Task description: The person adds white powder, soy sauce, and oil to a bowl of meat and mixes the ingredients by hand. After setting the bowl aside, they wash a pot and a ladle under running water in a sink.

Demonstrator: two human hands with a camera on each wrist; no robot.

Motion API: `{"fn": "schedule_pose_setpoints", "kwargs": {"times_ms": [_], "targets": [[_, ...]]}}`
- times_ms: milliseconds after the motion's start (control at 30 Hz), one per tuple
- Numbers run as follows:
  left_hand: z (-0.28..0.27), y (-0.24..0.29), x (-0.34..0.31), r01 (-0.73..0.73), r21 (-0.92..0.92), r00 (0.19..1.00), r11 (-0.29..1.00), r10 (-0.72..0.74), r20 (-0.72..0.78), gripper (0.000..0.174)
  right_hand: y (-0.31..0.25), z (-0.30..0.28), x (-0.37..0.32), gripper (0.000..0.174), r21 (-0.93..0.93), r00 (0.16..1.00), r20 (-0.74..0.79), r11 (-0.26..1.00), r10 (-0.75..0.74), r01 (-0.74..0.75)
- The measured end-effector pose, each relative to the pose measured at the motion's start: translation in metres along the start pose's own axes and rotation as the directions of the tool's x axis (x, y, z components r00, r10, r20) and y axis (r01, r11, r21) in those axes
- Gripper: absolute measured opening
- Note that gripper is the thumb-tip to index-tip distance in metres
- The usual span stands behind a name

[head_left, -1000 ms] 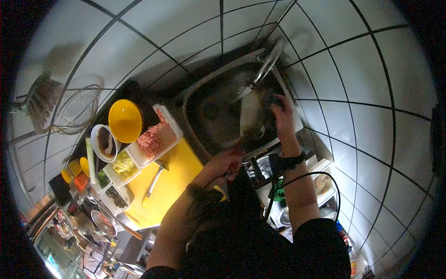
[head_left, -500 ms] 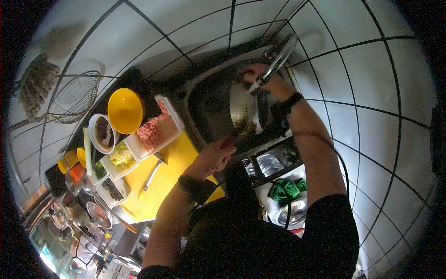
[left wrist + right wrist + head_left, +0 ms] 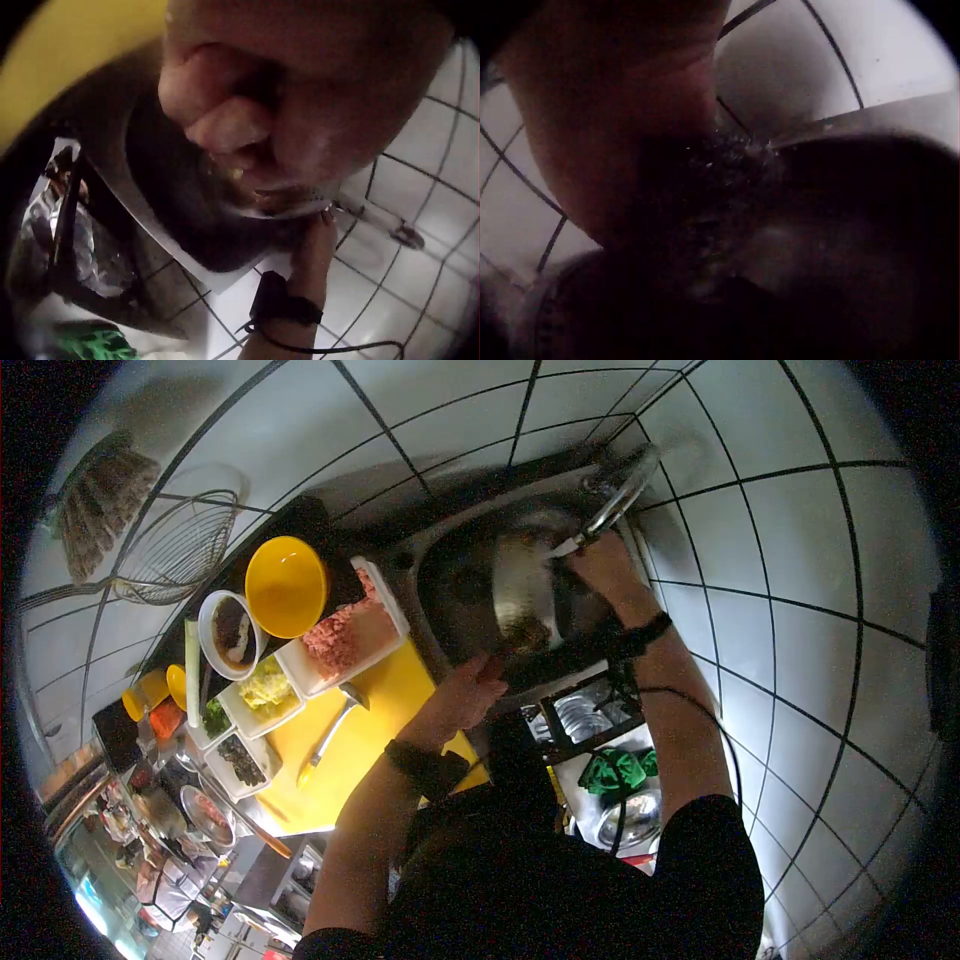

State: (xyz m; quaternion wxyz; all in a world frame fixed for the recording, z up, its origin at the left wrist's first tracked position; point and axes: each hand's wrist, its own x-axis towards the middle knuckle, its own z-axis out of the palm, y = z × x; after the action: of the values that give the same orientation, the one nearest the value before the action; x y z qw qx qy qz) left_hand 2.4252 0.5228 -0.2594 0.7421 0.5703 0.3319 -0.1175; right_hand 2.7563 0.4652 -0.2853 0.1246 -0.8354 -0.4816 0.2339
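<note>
A person stands at a metal sink (image 3: pixel 425 575) set in a white tiled corner. A round metal pan (image 3: pixel 522 592) is tilted inside the sink, with dark scraps at its lower edge. The left hand (image 3: pixel 468 695) is curled around the pan's handle at the sink's near edge. The right hand (image 3: pixel 600 565) is at the pan's far rim, just below the tap (image 3: pixel 618 495). The wrist view there is dark and blurred, so I cannot tell whether its fingers grip or lie flat. Beside the sink is a yellow cutting board (image 3: pixel 385 725) with a knife (image 3: pixel 328 738) on it. Behind the board are a tray of minced meat (image 3: pixel 342 638) and a yellow bowl (image 3: pixel 285 585).
</note>
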Motion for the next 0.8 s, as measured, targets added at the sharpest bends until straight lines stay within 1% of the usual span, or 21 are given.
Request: {"fn": "schedule_pose_setpoints", "kwargs": {"times_ms": [33, 67, 100, 133, 167, 200, 233, 267, 300, 333, 367, 400, 433, 467, 500, 567, 600, 667, 700, 767, 800], "targets": [[0.002, -0.011, 0.004, -0.316, 0.375, 0.935, 0.872, 0.353, -0.033, 0.034, 0.005, -0.010, -0.008, 0.042, 0.099, 0.985, -0.131, 0.990, 0.115, -0.102], [0.003, -0.006, 0.004, -0.313, 0.373, 0.935, 0.874, 0.353, -0.042, 0.034, 0.013, -0.015, -0.019, 0.041, 0.178, 0.958, -0.198, 0.969, 0.209, -0.174], [0.006, 0.005, -0.002, -0.285, 0.530, 0.919, 0.799, 0.385, -0.086, 0.040, 0.018, -0.016, -0.034, 0.039, 0.260, 0.920, -0.246, 0.935, 0.306, -0.242], [0.012, 0.016, -0.008, -0.237, 0.668, 0.901, 0.705, 0.416, -0.120, 0.045, 0.016, -0.016, -0.053, 0.039, 0.257, 0.925, -0.230, 0.935, 0.303, -0.243], [0.015, 0.029, -0.005, -0.234, 0.666, 0.900, 0.708, 0.418, -0.128, 0.045, 0.015, -0.020, -0.066, 0.036, 0.310, 0.870, -0.380, 0.929, 0.315, -0.201], [0.018, 0.044, 0.001, -0.054, 0.730, 0.966, 0.681, 0.221, -0.135, 0.048, 0.013, -0.022, -0.073, 0.034, 0.357, 0.787, -0.521, 0.922, 0.331, -0.150], [0.019, 0.052, 0.005, 0.117, 0.784, 0.987, 0.610, 0.013, -0.157, 0.051, 0.010, -0.020, -0.076, 0.034, 0.357, 0.787, -0.522, 0.922, 0.330, -0.149], [0.018, 0.047, 0.011, 0.116, 0.785, 0.988, 0.609, 0.014, -0.157, 0.051, 0.009, -0.013, -0.078, 0.037, 0.275, 0.776, -0.594, 0.960, 0.211, -0.051], [0.018, 0.036, 0.019, 0.096, 0.872, 0.988, 0.479, 0.058, -0.141, 0.055, 0.007, -0.004, -0.081, 0.039, 0.186, 0.752, -0.653, 0.982, 0.093, 0.040], [0.020, 0.023, 0.026, 0.074, 0.939, 0.989, 0.336, 0.098, -0.113, 0.059, 0.006, 0.010, -0.080, 0.043, 0.188, 0.836, -0.540, 0.982, 0.100, 0.005], [0.020, 0.011, 0.030, 0.065, 0.941, 0.990, 0.332, 0.099, -0.104, 0.059, 0.002, 0.020, -0.073, 0.044, 0.120, 0.864, -0.503, 0.990, -0.003, 0.073], [0.018, -0.003, 0.033, 0.008, 0.943, 0.971, 0.334, 0.224, -0.087, 0.061, -0.002, 0.031, -0.064, 0.045, 0.055, 0.884, -0.456, 0.988, -0.105, 0.146], [0.018, -0.011, 0.034, -0.048, 0.942, 0.937, 0.331, 0.341, -0.072, 0.064, 0.000, 0.051, -0.055, 0.045, 0.064, 0.947, -0.310, 0.991, -0.089, 0.114], [0.019, -0.014, 0.034, -0.053, 0.943, 0.940, 0.330, 0.335, -0.064, 0.064, 0.006, 0.073, -0.048, 0.045, 0.071, 0.985, -0.156, 0.994, -0.068, 0.080], [0.019, -0.016, 0.034, -0.046, 0.939, 0.946, 0.342, 0.318, -0.070, 0.063, 0.012, 0.089, -0.042, 0.045, 0.077, 0.986, -0.153, 0.994, -0.059, 0.072], [0.018, -0.030, 0.037, -0.036, 0.937, 0.954, 0.348, 0.292, -0.072, 0.062, 0.015, 0.107, -0.031, 0.041, -0.289, 0.977, 0.215, 0.955, -0.003, 0.067], [0.016, -0.042, 0.043, -0.031, 0.919, 0.943, 0.393, 0.316, -0.103, 0.063, 0.018, 0.113, -0.028, 0.041, -0.281, 0.977, 0.213, 0.958, 0.004, 0.058], [0.017, -0.041, 0.047, -0.036, 0.900, 0.933, 0.433, 0.337, -0.125, 0.063, 0.018, 0.109, -0.024, 0.036, -0.440, 0.958, 0.249, 0.898, 0.140, -0.016], [0.020, -0.041, 0.048, -0.020, 0.913, 0.934, 0.408, 0.333, -0.128, 0.065, 0.017, 0.108, -0.023, 0.036, -0.439, 0.957, 0.250, 0.898, 0.146, -0.022], [0.020, -0.038, 0.050, -0.004, 0.923, 0.935, 0.385, 0.329, -0.132, 0.067, 0.015, 0.106, -0.017, 0.033, -0.380, 0.981, 0.101, 0.918, 0.166, -0.116], [0.019, -0.037, 0.049, 0.012, 0.908, 0.962, 0.419, 0.244, -0.126, 0.068, 0.014, 0.106, -0.012, 0.033, -0.380, 0.980, 0.109, 0.918, 0.166, -0.113]]}}
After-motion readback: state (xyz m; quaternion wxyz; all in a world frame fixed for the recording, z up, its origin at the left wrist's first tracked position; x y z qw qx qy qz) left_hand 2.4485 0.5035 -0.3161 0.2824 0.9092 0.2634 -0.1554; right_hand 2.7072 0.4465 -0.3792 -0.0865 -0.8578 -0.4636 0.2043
